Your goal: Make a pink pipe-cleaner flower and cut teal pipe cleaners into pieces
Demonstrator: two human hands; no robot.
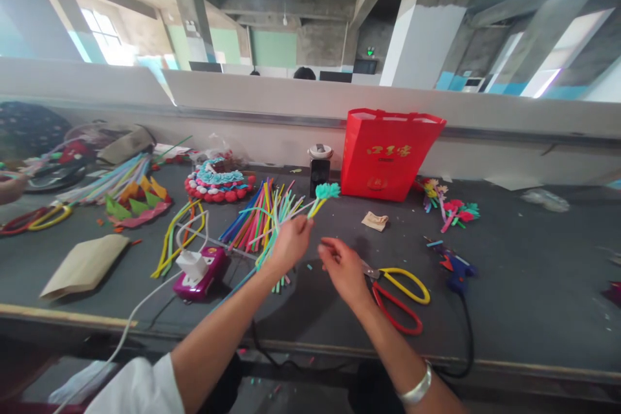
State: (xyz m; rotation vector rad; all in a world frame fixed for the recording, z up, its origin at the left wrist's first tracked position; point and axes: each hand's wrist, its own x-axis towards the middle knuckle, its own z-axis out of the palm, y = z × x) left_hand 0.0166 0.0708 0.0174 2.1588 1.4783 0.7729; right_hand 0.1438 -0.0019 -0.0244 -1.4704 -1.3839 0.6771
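Observation:
My left hand (pixel 290 242) is pinched on the yellow stem of a teal pipe-cleaner flower (pixel 326 192), holding it up over a pile of coloured pipe cleaners (pixel 257 217). My right hand (pixel 343 266) hovers just to the right of it, fingers curled together in a pinch; what it holds, if anything, is too small to make out. Just beside the right hand, scissors with one yellow and one red handle loop (pixel 400 291) lie on the dark table (pixel 524 284).
A red paper bag (pixel 388 152) stands at the back by a small black device (pixel 319 171). Finished flowers (pixel 451 207), a blue glue gun (pixel 456 266), a purple power strip (pixel 201 272), a brown envelope (pixel 85 264) and colourful crafts (pixel 218 181) lie around. Another person's hand (pixel 10 186) shows at far left.

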